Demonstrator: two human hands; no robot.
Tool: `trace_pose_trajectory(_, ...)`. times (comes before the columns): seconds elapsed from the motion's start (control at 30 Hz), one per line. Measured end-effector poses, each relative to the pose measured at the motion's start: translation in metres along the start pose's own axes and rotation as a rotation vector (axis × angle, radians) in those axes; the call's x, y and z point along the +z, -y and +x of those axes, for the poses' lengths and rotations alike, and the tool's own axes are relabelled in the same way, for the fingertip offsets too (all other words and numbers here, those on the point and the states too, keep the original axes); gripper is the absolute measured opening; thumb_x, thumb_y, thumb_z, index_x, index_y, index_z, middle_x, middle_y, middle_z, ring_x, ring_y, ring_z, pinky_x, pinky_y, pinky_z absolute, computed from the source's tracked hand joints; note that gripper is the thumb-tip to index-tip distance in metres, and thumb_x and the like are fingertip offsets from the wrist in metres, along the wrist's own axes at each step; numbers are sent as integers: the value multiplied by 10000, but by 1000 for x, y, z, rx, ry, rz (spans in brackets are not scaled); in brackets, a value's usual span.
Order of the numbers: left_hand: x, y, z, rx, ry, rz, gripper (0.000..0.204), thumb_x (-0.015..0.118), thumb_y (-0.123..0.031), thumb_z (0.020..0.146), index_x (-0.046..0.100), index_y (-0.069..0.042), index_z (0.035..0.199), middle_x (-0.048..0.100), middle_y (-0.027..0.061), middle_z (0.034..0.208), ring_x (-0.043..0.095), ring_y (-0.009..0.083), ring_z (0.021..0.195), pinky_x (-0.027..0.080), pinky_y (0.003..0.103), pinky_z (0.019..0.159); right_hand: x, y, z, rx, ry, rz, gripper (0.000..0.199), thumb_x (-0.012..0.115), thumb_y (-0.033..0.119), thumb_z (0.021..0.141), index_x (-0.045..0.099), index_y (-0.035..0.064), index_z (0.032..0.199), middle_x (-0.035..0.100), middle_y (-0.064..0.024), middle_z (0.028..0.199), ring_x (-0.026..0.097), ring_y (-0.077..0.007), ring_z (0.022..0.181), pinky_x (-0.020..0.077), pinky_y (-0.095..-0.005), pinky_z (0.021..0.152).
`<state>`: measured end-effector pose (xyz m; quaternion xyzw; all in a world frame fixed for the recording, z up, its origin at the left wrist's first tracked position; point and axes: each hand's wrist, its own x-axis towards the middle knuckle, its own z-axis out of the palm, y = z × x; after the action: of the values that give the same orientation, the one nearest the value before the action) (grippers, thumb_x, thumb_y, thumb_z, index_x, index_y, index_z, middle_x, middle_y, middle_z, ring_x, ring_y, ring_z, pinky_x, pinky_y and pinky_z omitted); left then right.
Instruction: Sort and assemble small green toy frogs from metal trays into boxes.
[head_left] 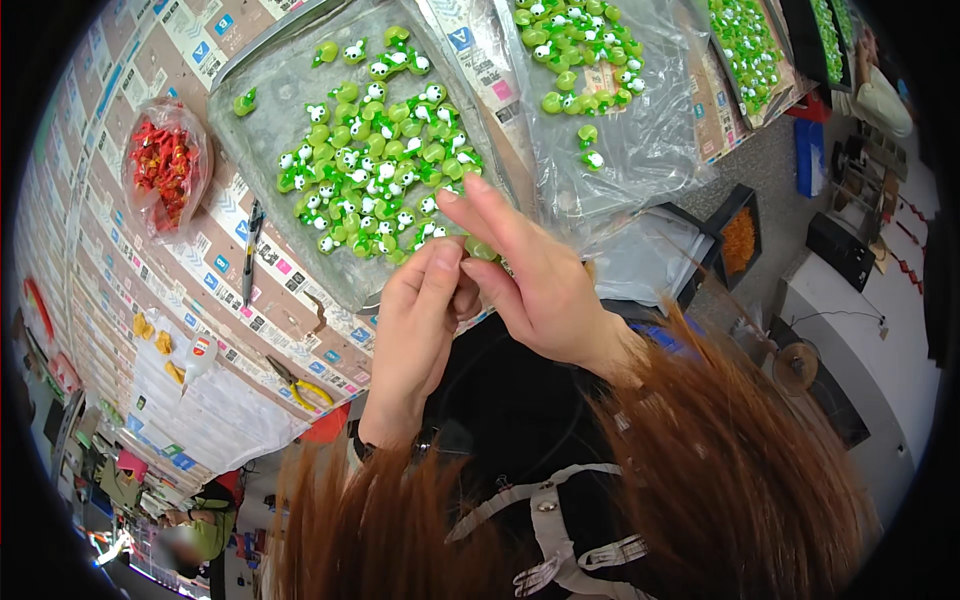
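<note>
Both my hands meet over the near edge of the metal tray (pixel 232 150). My right hand (pixel 550 290) holds a small translucent green figurine (pixel 482 248) between thumb and fingers; only part of it shows. Right beside it, my left hand (pixel 425 310) is closed with thumb against bent fingers. Whatever it pinches, if anything, is hidden. Beyond my hands, the tray bears a pile of small green and white panda-like figurines (pixel 385 172), several lying loose toward its far side.
Clear plastic sheeting (pixel 650 140) with more figurines lies to the right. At left are a bag of red pieces (pixel 165 170), a black pen (pixel 251 255), yellow-handled pliers (pixel 300 383) and a white glue bottle (pixel 200 355). Another person (pixel 200 530) is at lower left.
</note>
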<state>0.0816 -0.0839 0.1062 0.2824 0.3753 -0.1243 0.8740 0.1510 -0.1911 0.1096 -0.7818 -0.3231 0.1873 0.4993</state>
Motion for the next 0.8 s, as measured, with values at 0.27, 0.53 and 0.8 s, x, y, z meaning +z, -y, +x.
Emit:
trace_pose_trajectory(0.27,0,-5,-1,-149,55,-187,260,427,-232,854,493,-2,954,446,-10,704,383,64,605,326,192,525,-7,8,-2,-13,17,67,605,603,-23,665,296,-30,1187,509,-165,1054,488,-276,997,383,-314,837)
trace_pose_trajectory(0.53,2,-6,-2,-143,120,-326,260,421,-253,856,501,-6,873,443,6,704,379,72,586,303,193,492,-17,0,-10,23,-127,29,240,667,-6,607,531,14,803,532,-104,782,526,-206,708,421,-272,638)
trace_pose_trajectory(0.8,6,-12,-1,-147,163,-299,286,406,-238,863,493,28,924,423,-1,674,356,71,576,288,194,486,-17,1,-5,-30,-197,49,238,695,72,567,544,42,749,511,-77,738,504,-236,687,398,-308,604)
